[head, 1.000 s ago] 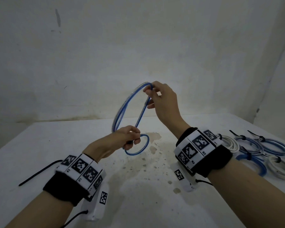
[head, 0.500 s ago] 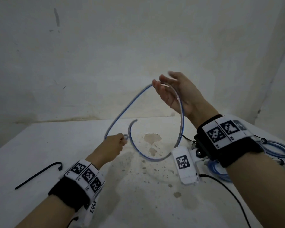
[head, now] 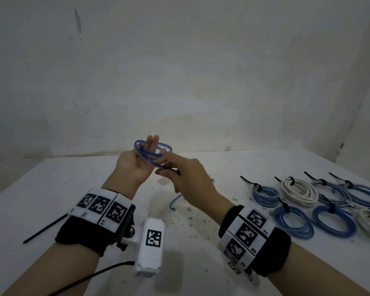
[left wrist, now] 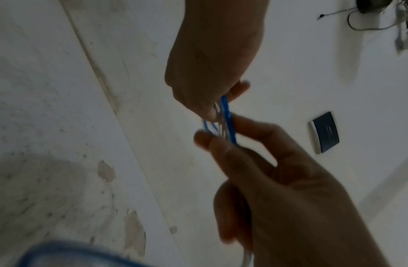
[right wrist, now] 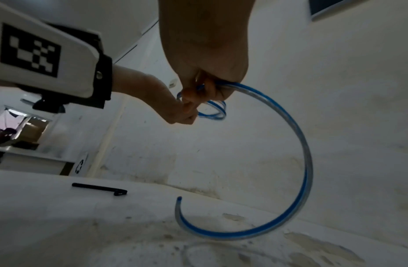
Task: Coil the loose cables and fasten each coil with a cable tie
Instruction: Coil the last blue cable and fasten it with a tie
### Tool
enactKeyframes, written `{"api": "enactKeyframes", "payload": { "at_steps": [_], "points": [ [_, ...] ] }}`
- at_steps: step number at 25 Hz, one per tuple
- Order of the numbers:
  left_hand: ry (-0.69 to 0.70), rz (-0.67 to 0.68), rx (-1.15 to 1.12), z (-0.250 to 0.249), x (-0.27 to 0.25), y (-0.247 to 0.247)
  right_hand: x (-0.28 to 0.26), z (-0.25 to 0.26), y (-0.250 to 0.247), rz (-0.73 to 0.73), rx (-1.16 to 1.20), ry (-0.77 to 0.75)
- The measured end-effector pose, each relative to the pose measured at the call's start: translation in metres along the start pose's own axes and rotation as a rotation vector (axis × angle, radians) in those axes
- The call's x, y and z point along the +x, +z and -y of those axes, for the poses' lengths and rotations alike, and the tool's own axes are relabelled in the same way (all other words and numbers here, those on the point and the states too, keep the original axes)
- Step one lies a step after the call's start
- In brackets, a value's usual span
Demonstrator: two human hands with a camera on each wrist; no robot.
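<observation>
Your right hand [head: 188,178] pinches the blue cable [head: 153,153] just short of the coil; your left hand [head: 135,165] holds the loops above the surface [head: 51,189], 2 fingers [head: 153,142] straight. Cable looks light and springy, so grip where the loops cross. Loose tail hangs; black cable tie [right wrist: 99,189] lies farther off.

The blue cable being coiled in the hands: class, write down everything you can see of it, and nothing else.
The blue cable looks like clear flexible tubing with a blue core. Part of it is wound into a few small loops held above the white table. The left hand holds the loops with two fingers standing straight up through them. The right hand pinches the strand where it meets the coil. The uncoiled tail hangs from the right hand in a wide curve, its cut end just above the table.
</observation>
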State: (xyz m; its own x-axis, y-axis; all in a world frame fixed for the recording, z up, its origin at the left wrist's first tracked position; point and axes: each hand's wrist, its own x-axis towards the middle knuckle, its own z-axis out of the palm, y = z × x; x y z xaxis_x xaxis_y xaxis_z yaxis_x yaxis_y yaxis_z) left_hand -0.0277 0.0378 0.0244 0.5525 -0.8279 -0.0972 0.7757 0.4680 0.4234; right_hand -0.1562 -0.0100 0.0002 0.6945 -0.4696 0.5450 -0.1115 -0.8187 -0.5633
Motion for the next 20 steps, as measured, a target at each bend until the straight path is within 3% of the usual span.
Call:
{"api": "enactKeyframes", "payload": {
  "at_steps": [3,7,14,17,18,20],
  "points": [
    [-0.019,-0.027,-0.102,-0.014,0.002,-0.004,-0.005,-0.008,-0.002,0.004,-0.15,-0.062],
    [-0.042,0.019,0.08,-0.019,0.003,-0.008,-0.006,-0.013,-0.009,-0.067,-0.316,-0.298],
    [-0.007,0.076,0.288,-0.015,0.005,-0.009,-0.014,-0.021,-0.029,0.113,-0.286,-0.24],
    [0.013,0.131,0.335,-0.023,0.003,-0.007,-0.013,-0.035,-0.041,0.054,-0.7,-0.37],
    [0.015,0.151,0.356,-0.027,0.002,-0.007,-0.013,-0.042,-0.047,-0.002,-0.816,-0.338],
    [0.002,0.191,0.418,-0.032,-0.002,-0.007,-0.011,-0.046,-0.06,0.09,-0.772,-0.021]
  ]
}}
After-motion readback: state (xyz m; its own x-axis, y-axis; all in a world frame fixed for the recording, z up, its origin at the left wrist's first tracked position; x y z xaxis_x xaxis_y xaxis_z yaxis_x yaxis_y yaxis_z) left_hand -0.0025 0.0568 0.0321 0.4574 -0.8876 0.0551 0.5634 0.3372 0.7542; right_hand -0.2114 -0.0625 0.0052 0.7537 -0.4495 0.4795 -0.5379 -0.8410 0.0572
